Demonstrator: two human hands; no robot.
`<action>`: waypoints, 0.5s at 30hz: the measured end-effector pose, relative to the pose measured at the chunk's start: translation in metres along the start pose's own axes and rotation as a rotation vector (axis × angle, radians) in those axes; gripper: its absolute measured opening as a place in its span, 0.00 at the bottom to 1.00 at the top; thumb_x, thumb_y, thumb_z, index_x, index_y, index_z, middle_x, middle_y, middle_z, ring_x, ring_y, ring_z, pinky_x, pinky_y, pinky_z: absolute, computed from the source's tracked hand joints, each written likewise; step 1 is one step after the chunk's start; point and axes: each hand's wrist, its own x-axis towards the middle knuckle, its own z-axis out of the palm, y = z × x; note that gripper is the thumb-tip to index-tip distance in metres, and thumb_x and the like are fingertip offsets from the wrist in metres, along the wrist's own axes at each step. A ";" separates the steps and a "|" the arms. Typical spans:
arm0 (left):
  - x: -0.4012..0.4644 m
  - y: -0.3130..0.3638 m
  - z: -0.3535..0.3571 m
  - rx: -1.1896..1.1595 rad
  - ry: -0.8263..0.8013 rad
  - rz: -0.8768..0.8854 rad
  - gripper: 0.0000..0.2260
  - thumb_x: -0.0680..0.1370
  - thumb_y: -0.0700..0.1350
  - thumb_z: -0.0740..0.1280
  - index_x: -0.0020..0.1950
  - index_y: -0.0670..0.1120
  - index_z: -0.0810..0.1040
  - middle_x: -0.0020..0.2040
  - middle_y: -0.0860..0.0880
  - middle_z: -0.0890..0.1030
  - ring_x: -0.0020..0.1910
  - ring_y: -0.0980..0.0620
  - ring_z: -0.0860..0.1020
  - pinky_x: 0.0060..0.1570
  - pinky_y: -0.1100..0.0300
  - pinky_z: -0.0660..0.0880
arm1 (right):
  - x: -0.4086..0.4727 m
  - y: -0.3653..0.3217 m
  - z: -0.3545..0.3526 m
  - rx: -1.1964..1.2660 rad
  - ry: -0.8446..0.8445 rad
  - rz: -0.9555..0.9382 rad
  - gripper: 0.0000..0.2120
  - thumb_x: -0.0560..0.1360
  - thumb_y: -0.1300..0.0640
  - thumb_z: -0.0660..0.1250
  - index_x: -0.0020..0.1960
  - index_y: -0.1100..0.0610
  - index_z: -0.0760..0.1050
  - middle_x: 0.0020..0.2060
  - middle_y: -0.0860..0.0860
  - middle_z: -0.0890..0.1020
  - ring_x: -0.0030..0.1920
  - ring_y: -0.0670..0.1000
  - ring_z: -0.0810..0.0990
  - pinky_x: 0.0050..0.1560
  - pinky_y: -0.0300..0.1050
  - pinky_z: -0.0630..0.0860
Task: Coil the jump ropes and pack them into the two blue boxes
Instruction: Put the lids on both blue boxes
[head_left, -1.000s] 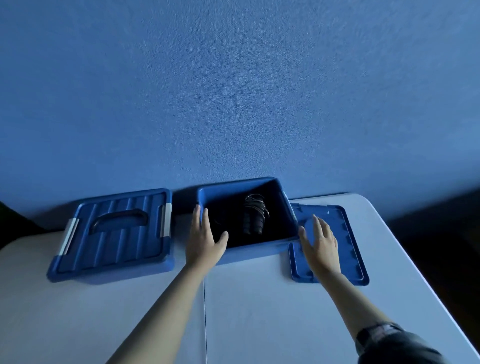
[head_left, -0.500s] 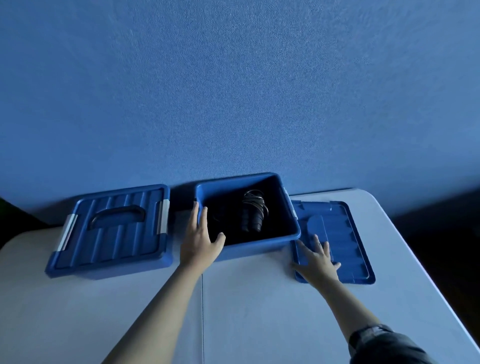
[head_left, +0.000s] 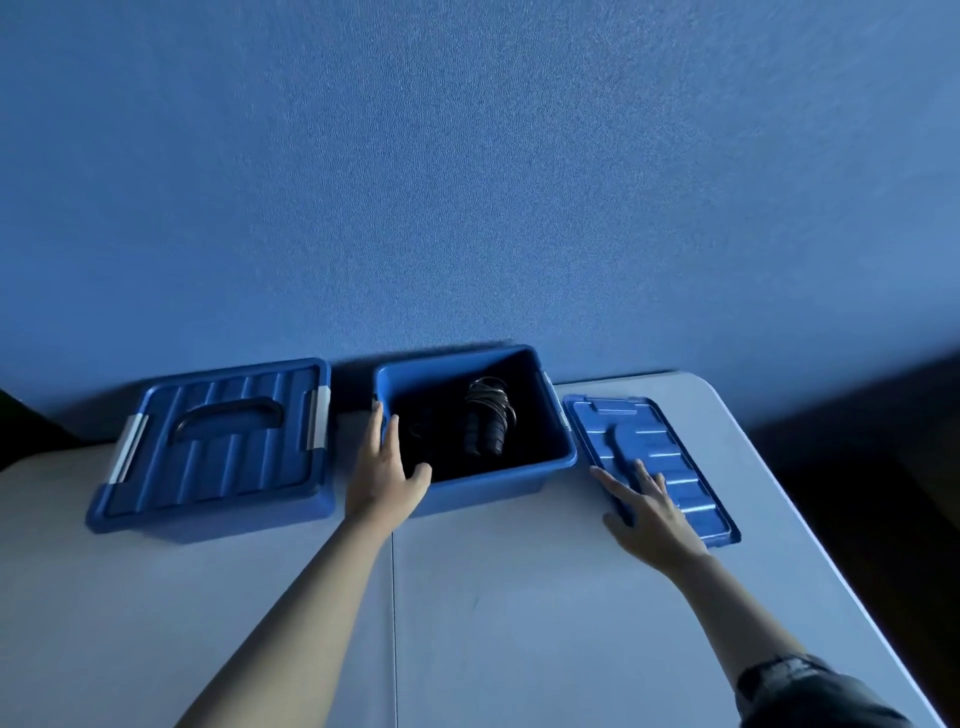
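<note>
Closing out the packing, the open blue box (head_left: 475, 467) at the table's (head_left: 519, 597) far edge is steadied at its near-left corner by the left hand (head_left: 384, 475), fingers spread, while the loose lid (head_left: 652, 457) near the right edge is pressed by the flat right hand (head_left: 652, 519), nothing clamped. A coiled black jump rope (head_left: 485, 421) is seen inside. Lifting that lid across seems required next. A second box (head_left: 213, 447) is already latched.

White table (head_left: 519, 597) under my work, a thin seam (head_left: 393, 623) running straight toward me down its middle. Far right corner is rounded. Textured blue wall (head_left: 467, 182) rises directly behind the table's far edge. Dark floor (head_left: 883, 493) drops away to the right.
</note>
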 end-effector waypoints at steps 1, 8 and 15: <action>-0.002 0.000 0.000 -0.002 -0.003 -0.004 0.32 0.75 0.47 0.67 0.76 0.44 0.60 0.80 0.52 0.47 0.75 0.50 0.59 0.61 0.55 0.69 | -0.003 0.001 -0.005 0.028 0.024 -0.025 0.30 0.73 0.52 0.62 0.69 0.28 0.56 0.74 0.53 0.58 0.69 0.61 0.58 0.57 0.60 0.74; -0.021 -0.001 -0.004 -0.008 -0.016 -0.025 0.31 0.76 0.48 0.66 0.77 0.43 0.59 0.80 0.52 0.44 0.76 0.51 0.56 0.65 0.55 0.66 | -0.015 0.004 -0.025 0.079 0.115 -0.079 0.26 0.72 0.54 0.68 0.68 0.40 0.68 0.70 0.49 0.70 0.65 0.59 0.72 0.61 0.51 0.73; -0.031 -0.003 -0.006 -0.025 -0.011 -0.030 0.32 0.76 0.47 0.66 0.77 0.44 0.58 0.79 0.53 0.43 0.75 0.52 0.57 0.62 0.54 0.69 | -0.017 0.005 -0.039 0.183 0.205 -0.098 0.28 0.72 0.64 0.66 0.67 0.42 0.71 0.65 0.44 0.75 0.64 0.46 0.74 0.58 0.34 0.70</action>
